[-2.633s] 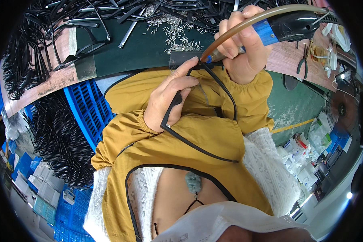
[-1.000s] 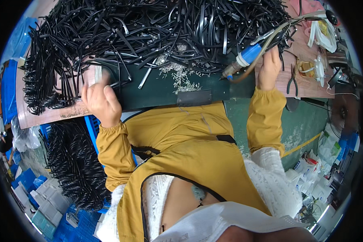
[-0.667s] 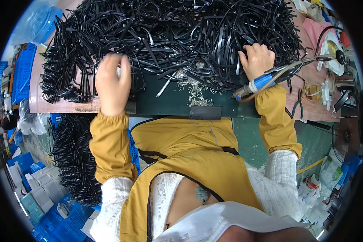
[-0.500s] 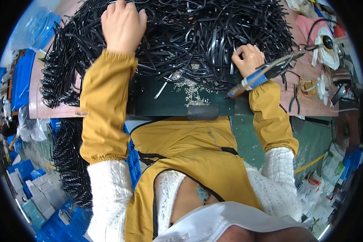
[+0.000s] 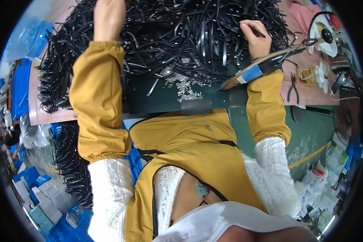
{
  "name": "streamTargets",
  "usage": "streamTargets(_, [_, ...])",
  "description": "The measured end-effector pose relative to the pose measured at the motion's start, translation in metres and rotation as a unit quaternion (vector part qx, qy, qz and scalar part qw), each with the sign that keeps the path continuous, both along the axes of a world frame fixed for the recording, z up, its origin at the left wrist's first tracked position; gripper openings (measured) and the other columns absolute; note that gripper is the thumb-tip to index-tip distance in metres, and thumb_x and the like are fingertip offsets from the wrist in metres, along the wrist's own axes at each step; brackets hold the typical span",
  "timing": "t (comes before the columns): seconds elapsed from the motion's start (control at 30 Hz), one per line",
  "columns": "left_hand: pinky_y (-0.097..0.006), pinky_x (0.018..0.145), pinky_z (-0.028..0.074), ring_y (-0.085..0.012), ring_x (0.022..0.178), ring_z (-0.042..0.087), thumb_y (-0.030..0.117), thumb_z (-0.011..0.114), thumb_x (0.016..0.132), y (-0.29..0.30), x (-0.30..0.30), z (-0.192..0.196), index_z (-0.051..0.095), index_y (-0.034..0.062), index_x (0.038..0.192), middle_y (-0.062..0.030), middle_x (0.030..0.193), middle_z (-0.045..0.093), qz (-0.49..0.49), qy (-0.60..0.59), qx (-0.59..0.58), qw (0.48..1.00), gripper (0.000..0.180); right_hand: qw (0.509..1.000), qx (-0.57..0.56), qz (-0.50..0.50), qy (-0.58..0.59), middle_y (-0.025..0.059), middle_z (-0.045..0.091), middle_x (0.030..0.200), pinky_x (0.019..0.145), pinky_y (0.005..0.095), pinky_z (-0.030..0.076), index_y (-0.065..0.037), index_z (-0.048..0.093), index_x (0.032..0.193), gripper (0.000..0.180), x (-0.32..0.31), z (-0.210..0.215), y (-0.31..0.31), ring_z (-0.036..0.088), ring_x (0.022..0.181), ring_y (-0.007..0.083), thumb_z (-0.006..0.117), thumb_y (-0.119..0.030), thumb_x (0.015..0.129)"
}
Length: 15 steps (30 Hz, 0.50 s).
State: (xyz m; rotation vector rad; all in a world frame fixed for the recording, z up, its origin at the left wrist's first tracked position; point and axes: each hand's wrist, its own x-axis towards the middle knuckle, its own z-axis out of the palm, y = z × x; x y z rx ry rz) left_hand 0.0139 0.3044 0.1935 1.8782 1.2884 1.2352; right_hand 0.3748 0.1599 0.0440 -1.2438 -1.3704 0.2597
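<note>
A large heap of black flat strips (image 5: 169,36) covers the far part of the work table. My left hand (image 5: 110,18) reaches over the heap's left side at the top edge of the picture; its fingers are cut off or hidden, so what they hold cannot be seen. Above the heap's right side, my right hand (image 5: 257,38) is closed, a short dark strip (image 5: 257,31) pinched between thumb and fingers. A pen-shaped tool (image 5: 252,74) with a blue band slants across my right wrist, its tip over the dark green mat (image 5: 145,97).
Many small silvery bits (image 5: 187,89) lie on the mat beside a dark block (image 5: 196,106) at the front edge. Pliers (image 5: 293,86) rest on the right, near a small amber container (image 5: 306,75). More black strips (image 5: 72,161) hang below the table's left.
Both hands have moved farther away over the heap, the left also leftward. A dark strip now shows in my right hand. The pen-shaped tool has shifted slightly; the whole view has tilted a little.
</note>
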Motion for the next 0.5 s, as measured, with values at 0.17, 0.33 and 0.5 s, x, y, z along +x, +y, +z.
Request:
streamTargets(0.17, [-0.026, 0.075, 0.057, -0.0145, 0.081, 0.069, 0.021, 0.051, 0.110, -0.046, -0.049, -0.074, 0.066, 0.0004, 0.114, -0.0034, 0.092, 0.067, -0.099, -0.173, -0.203, 0.959, 0.026, 0.932, 0.109, -0.242, 0.247, 0.0118, 0.071, 0.100, 0.073, 0.0326, 0.060, 0.004, 0.069, 0.108, 0.023, 0.034, 0.020, -0.058, 0.070, 0.084, 0.0202, 0.061, -0.016, 0.102])
streamTargets(0.33, [-0.034, 0.076, 0.055, -0.0195, 0.083, 0.068, 0.027, 0.067, 0.099, -0.057, -0.032, -0.106, 0.071, 0.0013, 0.115, -0.0079, 0.092, 0.070, 0.073, 0.103, 0.117, 0.985, 0.031, 0.934, 0.259, -0.197, 0.148, 0.0148, 0.068, 0.089, 0.064, 0.0341, 0.053, 0.004, 0.063, 0.089, 0.027, -0.012, 0.012, -0.155, 0.061, 0.073, 0.0222, 0.056, -0.017, 0.104])
streamTargets(0.5, [-0.040, 0.076, 0.055, -0.0278, 0.080, 0.068, 0.026, 0.069, 0.093, -0.059, 0.031, -0.110, 0.071, -0.0003, 0.101, -0.0128, 0.088, 0.071, 0.054, 0.300, 0.156, 0.940, 0.028, 0.989, -0.107, -0.068, 0.076, 0.0108, 0.070, 0.085, 0.073, 0.0306, 0.050, 0.004, 0.067, 0.091, 0.024, -0.073, -0.029, -0.182, 0.064, 0.080, 0.0191, 0.055, -0.012, 0.105])
